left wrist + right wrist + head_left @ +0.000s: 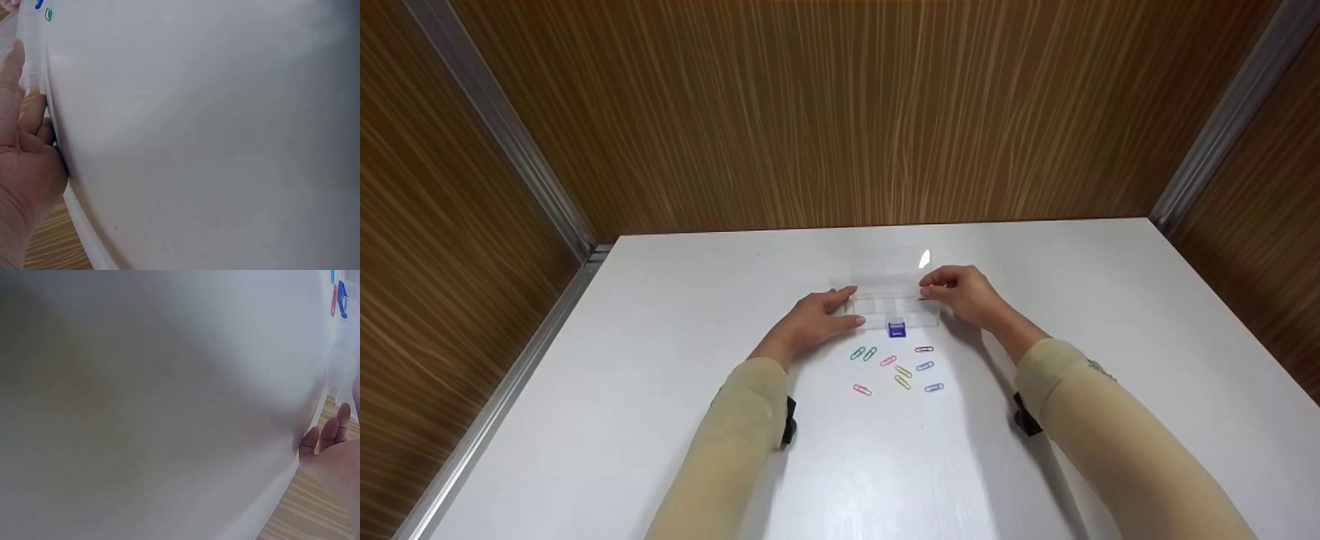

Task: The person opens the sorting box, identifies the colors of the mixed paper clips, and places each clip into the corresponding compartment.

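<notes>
A clear plastic box [874, 319] lies toward the back of the white table, its transparent lid [885, 264] raised on the far side. Compartment walls show inside, and a blue piece [897, 330] marks the front edge. My left hand [814, 319] steadies the box's left end, thumb at the front and index finger at the back, both fairly straight. Over the box's right end, my right hand [964, 292] pinches with thumb and index finger; a dark red bit, like the end of a paper clip, shows at the fingertips, the rest hidden.
In front of the box lie loose paper clips: two green [858, 353], two pink [862, 390], two yellow [903, 382], two blue [934, 388] and one dark red [924, 349]. Wood-patterned panels [840, 112] stand behind the table [660, 337] and at both sides.
</notes>
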`<state>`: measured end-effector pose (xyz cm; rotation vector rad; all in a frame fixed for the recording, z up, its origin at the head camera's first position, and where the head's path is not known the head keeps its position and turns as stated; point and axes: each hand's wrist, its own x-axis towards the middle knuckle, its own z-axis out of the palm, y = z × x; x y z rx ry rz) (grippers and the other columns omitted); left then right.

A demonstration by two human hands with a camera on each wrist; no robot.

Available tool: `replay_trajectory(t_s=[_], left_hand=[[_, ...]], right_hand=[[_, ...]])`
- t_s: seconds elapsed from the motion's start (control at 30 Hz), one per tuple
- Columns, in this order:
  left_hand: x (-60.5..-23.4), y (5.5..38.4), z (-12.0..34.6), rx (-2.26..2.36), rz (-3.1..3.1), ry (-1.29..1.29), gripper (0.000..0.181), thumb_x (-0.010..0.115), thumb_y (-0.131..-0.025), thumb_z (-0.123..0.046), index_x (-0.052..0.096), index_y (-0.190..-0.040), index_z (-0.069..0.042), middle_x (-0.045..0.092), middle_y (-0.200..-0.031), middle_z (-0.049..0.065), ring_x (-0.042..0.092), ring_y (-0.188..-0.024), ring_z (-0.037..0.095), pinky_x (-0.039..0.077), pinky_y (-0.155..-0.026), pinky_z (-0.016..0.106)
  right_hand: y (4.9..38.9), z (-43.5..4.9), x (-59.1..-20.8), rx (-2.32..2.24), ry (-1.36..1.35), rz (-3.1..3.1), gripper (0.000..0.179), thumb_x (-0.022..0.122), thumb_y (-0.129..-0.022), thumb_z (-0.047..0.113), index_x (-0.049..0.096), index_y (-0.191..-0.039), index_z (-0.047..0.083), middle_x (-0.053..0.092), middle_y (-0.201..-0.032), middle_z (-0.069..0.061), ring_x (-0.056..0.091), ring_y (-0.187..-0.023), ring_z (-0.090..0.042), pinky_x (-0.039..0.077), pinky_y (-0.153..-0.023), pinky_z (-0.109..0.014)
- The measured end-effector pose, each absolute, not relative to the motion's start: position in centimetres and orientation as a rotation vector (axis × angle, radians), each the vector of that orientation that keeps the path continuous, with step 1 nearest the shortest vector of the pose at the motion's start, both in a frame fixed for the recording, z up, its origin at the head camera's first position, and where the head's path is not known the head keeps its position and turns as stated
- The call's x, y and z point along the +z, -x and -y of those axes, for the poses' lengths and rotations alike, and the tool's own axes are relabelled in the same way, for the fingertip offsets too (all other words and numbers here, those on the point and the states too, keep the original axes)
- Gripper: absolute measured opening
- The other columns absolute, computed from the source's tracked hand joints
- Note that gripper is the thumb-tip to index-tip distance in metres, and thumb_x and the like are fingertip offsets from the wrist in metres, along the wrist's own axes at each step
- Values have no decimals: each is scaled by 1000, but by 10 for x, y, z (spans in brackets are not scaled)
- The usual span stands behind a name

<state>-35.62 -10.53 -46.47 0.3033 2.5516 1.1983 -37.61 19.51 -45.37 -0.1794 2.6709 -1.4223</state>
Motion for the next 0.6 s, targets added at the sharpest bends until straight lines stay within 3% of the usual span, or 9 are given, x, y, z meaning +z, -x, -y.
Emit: replay_trajectory(t_s=[0.2, 0.43, 0.6], left_hand=[[-463, 356, 106, 1206, -2552, -305, 72, 76, -97, -50, 46, -162, -37, 37, -170, -3, 22, -161, 23, 16, -130, 43], [-461, 357, 110, 1177, -2570, -301, 74, 74, -97, -53, 44, -163, -38, 35, -171, -5, 22, -161, 23, 16, -130, 45], [-461, 359, 111, 1162, -2576, -294, 74, 74, -98, -54, 42, -163, -39, 34, -171, -6, 21, -161, 22, 15, -130, 46]], right_hand=[[373, -203, -443, -1461, 194, -2636, 27, 74, -103, 20, 75, -125, 4, 67, -113, -10, 55, -103, -26, 47, -85, -34], [360, -213, -423, -1479, 329, -2623, 28, 74, -103, 21, 74, -126, 5, 70, -124, -10, 58, -111, -28, 53, -98, -41], [346, -218, -415, -1499, 406, -2612, 26, 76, -101, 20, 75, -122, 4, 72, -120, -9, 59, -105, -27, 56, -92, -37]])
